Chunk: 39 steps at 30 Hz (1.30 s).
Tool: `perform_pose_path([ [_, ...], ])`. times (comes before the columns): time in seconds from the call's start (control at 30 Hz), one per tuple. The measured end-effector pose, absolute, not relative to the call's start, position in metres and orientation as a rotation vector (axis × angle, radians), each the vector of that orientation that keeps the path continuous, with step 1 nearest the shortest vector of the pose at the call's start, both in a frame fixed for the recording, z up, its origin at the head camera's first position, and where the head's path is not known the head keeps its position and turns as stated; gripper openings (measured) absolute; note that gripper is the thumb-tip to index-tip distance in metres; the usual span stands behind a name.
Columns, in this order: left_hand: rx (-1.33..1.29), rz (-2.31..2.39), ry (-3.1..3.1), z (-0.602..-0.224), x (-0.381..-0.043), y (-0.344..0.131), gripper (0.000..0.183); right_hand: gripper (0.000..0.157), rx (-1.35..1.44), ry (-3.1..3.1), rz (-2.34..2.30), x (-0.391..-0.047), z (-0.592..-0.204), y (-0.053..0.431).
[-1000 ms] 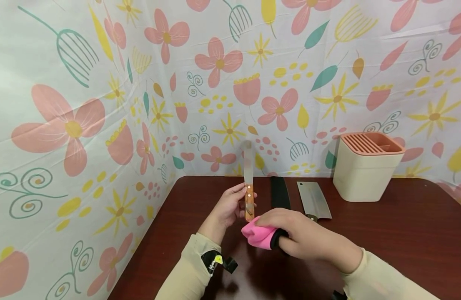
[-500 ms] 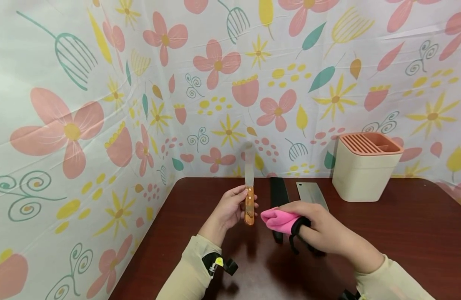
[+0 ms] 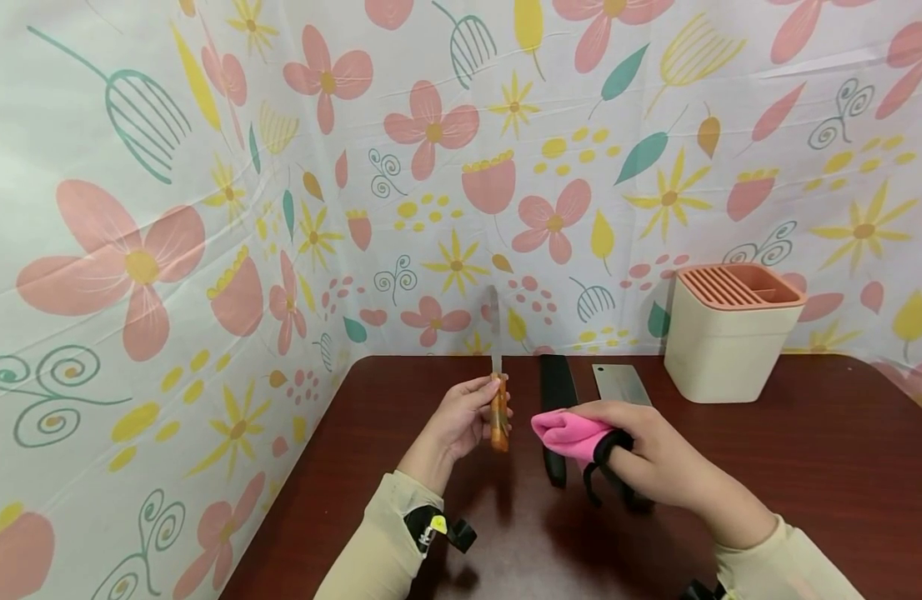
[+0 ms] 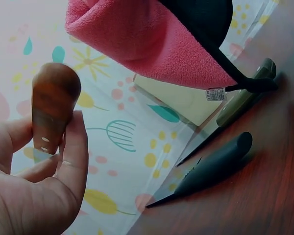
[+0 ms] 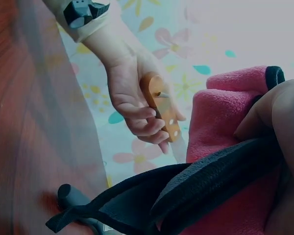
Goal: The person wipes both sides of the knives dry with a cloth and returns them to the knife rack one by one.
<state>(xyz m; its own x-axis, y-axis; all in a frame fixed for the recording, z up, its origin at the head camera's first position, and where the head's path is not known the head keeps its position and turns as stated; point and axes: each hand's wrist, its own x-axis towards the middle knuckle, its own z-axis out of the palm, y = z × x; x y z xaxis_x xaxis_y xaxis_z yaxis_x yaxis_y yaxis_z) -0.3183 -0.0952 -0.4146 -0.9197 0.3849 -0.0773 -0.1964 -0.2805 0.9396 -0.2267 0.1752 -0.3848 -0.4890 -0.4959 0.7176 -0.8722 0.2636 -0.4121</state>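
My left hand grips the orange-brown wooden handle of an icing spatula, its narrow metal blade pointing up and seen nearly edge-on. In the left wrist view, thumb and fingers pinch that handle near the blade. My right hand holds a bunched pink cloth with black trim, apart from the spatula and to its right. Past the cloth lie a black knife and a cleaver. My right hand and the cloth hide part of the cleaver.
A cream knife block with a slotted coral top stands at the back right of the dark red-brown table. Floral cloth hangs behind the table and along its left side.
My right hand has drawn the pink cloth rightward, away from the spatula's handle. My left hand has turned the spatula, so its blade now looks thinner. The black knife's handle has come into view.
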Motion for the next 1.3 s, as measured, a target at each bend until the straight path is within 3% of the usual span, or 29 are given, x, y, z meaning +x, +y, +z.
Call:
perform_pose_path([
  [0.2,0.29,2.22,1.545,-0.415,-0.317,-0.096,0.034,0.057,1.15,-2.151,1.059,-0.225,-0.385,0.184],
  [0.63,0.384,2.211,1.569,-0.421,-0.317,-0.093,0.006,0.054,1.132,-2.165,1.091,-0.222,-0.385,0.189],
  [0.93,0.318,2.216,1.679,-0.428,-0.32,-0.087,0.007,0.055,1.096,-2.219,1.082,-0.221,-0.385,0.191],
  [1.3,0.361,2.196,1.663,-0.424,-0.316,-0.085,0.025,0.059,1.059,-2.303,1.117,-0.225,-0.388,0.196],
])
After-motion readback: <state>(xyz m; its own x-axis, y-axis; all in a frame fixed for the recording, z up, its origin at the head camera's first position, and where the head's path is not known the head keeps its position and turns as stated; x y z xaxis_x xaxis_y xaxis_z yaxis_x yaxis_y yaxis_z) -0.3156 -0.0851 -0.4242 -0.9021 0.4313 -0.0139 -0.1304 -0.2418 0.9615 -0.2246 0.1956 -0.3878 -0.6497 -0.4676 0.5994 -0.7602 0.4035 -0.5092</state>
